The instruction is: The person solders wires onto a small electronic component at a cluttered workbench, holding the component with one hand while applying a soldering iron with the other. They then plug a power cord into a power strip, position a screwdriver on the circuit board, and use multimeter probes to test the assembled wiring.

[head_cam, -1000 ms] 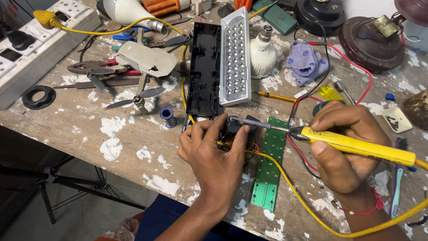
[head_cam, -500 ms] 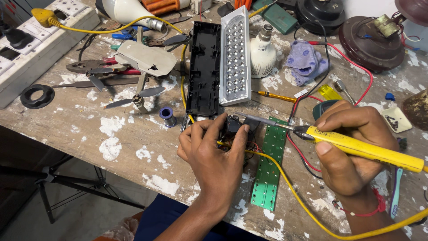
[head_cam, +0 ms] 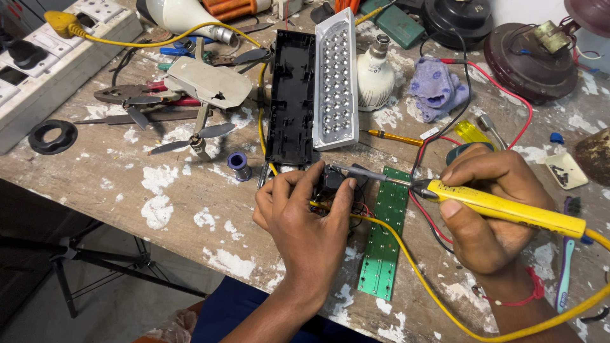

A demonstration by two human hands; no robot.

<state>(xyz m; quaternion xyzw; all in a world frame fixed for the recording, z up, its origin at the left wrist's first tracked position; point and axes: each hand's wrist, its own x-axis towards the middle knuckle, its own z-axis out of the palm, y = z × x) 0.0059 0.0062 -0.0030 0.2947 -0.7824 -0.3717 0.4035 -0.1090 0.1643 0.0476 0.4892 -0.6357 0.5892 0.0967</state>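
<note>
Wooden, paint-flecked workbench (head_cam: pixel 190 209) lay cluttered under both hands. Black lamp housing (head_cam: pixel 291 95) sat beside white LED panel (head_cam: pixel 335 79), just above the hands. Green circuit board (head_cam: pixel 383 241) lay between the 2 hands. Right hand (head_cam: pixel 492 209) closed firmly around yellow soldering iron (head_cam: pixel 508 208) — tip resting at the small black component (head_cam: pixel 332 180). Left hand (head_cam: pixel 305 219) pinched that component between thumb and fingers, touching the board's upper end — red and black wires trailing beneath.

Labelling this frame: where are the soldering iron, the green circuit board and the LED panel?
soldering iron (head_cam: pixel 508 208), head view, yellow handle.
green circuit board (head_cam: pixel 385 248), head view, board's middle.
LED panel (head_cam: pixel 335 82), head view, its LED grid.
</note>
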